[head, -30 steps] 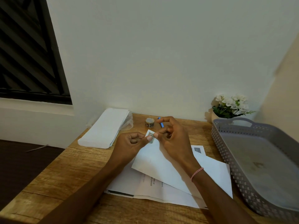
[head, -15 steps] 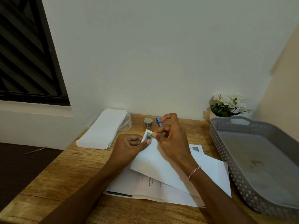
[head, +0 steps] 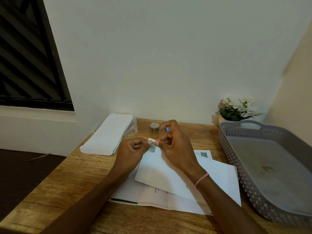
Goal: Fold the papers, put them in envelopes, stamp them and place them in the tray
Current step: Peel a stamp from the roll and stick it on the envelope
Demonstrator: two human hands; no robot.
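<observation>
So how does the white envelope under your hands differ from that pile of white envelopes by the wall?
The single white envelope lies on loose printed sheets; the pile of white envelopes sits directly on the wooden table. It has a small greenish stamp at its far corner, pinched by the left hand and right hand; the pile shows none and is untouched. Both are white.

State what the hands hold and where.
A small greenish paper stamp, pinched by its two top corners between left hand and right hand, over the white paper envelope.
</observation>
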